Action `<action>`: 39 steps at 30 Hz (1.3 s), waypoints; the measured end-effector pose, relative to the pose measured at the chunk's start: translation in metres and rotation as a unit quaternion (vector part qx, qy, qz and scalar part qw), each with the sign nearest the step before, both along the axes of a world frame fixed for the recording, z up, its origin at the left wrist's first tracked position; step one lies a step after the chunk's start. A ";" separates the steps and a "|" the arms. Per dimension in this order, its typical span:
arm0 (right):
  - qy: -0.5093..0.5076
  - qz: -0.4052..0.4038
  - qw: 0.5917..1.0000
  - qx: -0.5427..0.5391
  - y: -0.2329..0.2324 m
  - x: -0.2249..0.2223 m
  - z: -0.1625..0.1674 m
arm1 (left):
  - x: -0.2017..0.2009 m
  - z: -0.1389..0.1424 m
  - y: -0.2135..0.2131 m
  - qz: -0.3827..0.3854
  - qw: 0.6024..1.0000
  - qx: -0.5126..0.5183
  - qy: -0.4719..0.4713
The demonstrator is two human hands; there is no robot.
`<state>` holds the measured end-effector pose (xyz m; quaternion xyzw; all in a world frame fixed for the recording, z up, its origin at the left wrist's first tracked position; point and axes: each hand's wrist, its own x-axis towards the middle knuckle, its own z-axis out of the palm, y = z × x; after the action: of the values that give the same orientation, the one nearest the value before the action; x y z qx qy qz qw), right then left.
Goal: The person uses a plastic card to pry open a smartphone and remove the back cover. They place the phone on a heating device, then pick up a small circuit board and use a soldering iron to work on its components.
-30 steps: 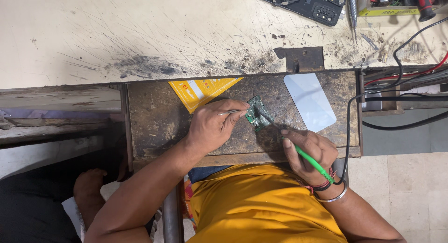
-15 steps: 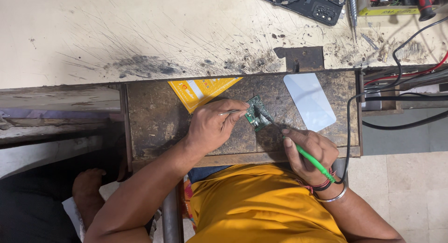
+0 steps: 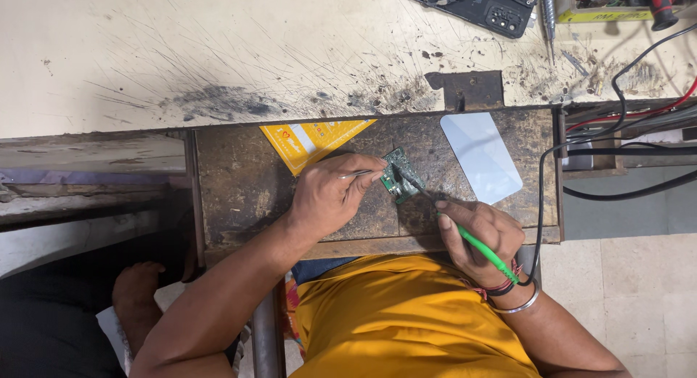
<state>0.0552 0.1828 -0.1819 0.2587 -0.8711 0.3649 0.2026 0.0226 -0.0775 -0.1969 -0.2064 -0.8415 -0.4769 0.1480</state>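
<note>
You have one small green circuit board lying just beyond the fingertips of your left hand, which is pinched closed on one pair of thin tweezers, and your right hand is closed around one green-handled soldering iron. Past your right hand lie one white card and black cables; one yellow paper lies beyond your left. The iron's long axis runs diagonally from your right wrist up-left, its tip pointing onto the board.

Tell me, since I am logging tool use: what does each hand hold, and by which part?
The left hand pinches metal tweezers near their tips at the green circuit board; the right hand grips a green-handled soldering iron mid-handle.
</note>
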 end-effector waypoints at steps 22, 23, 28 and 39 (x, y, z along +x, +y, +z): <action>-0.004 -0.003 1.000 0.007 -0.001 0.000 0.002 | 0.000 -0.001 0.000 -0.004 1.000 0.004 0.004; -0.002 0.001 1.000 0.006 -0.001 0.000 0.002 | -0.001 -0.001 0.000 -0.006 1.000 0.006 0.004; 0.005 0.001 1.000 -0.004 -0.002 0.000 0.003 | 0.001 0.000 0.001 0.000 1.000 0.005 0.003; 0.006 0.003 1.000 0.012 -0.002 0.000 0.006 | 0.001 0.002 0.001 0.001 1.000 0.004 0.002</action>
<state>0.0548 0.1804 -0.1756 0.2661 -0.8733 0.3537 0.2036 0.0233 -0.0763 -0.1950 -0.2060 -0.8397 -0.4793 0.1508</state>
